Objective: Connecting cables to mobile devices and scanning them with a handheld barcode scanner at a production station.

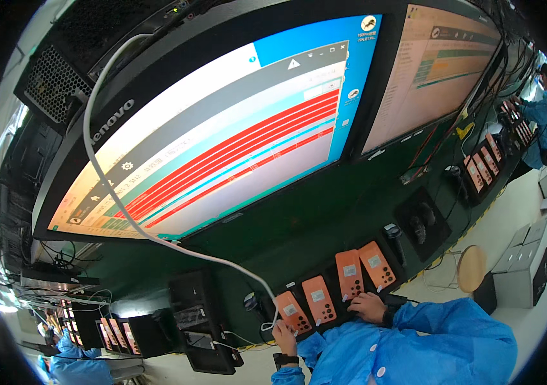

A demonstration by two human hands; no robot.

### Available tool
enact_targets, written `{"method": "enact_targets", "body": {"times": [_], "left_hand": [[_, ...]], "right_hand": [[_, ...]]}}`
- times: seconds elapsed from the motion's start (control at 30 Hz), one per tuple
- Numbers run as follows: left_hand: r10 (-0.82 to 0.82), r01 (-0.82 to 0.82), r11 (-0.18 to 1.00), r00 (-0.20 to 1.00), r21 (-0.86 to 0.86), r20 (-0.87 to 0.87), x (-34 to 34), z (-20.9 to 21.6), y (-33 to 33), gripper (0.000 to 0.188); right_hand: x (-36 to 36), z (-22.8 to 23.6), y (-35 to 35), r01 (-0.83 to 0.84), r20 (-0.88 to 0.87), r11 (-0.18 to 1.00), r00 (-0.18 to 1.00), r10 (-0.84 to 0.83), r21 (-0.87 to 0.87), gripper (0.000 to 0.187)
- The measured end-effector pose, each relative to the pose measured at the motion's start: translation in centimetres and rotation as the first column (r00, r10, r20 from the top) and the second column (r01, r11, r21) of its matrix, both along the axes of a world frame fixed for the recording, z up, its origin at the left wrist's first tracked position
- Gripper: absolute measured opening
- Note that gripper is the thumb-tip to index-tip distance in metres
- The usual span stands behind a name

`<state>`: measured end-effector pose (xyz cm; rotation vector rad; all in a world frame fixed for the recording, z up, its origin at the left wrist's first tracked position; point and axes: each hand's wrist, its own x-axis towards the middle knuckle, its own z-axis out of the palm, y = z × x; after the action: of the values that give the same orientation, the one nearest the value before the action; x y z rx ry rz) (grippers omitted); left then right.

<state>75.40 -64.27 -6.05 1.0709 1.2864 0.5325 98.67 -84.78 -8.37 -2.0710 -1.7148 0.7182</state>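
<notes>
Four orange phones lie back up in a row on a black tray at the bench's front edge: the leftmost phone [292,312], the second phone [319,300], the third phone [349,273] and the rightmost phone [376,264]. My left hand [285,338] is at the near end of the leftmost phone, fingers pinched on the end of a white cable [247,271]. Whether its plug sits in the phone is hidden. My right hand [369,308] is curled at the near end of the third phone; its fingertips hide what they hold, if anything.
A large monitor [215,218] stands behind, with the cable hanging across its screen; a second monitor [369,144] adjoins it. A barcode scanner [394,240] and a black mat [422,224] are right of the phones. Black trays [199,314] lie left. Co-workers [543,122] sit at both ends.
</notes>
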Motion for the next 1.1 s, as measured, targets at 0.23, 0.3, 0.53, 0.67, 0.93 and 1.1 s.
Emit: {"method": "enact_targets", "body": {"times": [0.23, 0.3, 0.53, 0.67, 0.93, 1.1], "left_hand": [[0.046, -0.046, 0.998, 0.999, 0.040, 0.006, -0.4, -4.3, -1.1, 0.040], [0.056, -0.047, 0.993, 0.996, 0.112, -0.073, 0.4, -2.9, -0.9, 0.040], [0.137, -0.137, 0.990, 0.991, 0.033, 0.008, -1.8, -3.8, -1.9, 0.039], [0.115, -0.114, 0.993, 0.992, 0.032, -0.042, -3.2, -4.1, -2.8, 0.039], [0.104, 0.017, 0.931, 0.945, 0.365, -0.310, -3.4, -5.6, -3.1, 0.040], [0.023, 0.372, 0.714, 0.834, 0.594, -0.551, -3.4, -8.4, -1.7, 0.034]], "right_hand": [[6.5, -1.4, 6.7, -0.009, 0.001, 0.987, 1.000, 0.009, 0.160, 0.032], [8.3, -1.4, 9.0, -0.002, -0.024, 0.991, 1.000, 0.005, 0.133, 0.029], [10.3, -2.5, 15.3, 0.165, 0.045, 0.986, 0.985, -0.166, 0.032, 0.032], [11.2, -3.9, 17.2, 0.237, 0.104, 0.966, 0.968, -0.226, -0.101, 0.035], [11.1, -7.7, 15.6, 0.224, 0.108, 0.967, 0.966, -0.237, 0.121, 0.040], [8.3, -6.6, 12.7, 0.209, 0.098, 0.961, 0.968, -0.230, 0.183, 0.045]]}}
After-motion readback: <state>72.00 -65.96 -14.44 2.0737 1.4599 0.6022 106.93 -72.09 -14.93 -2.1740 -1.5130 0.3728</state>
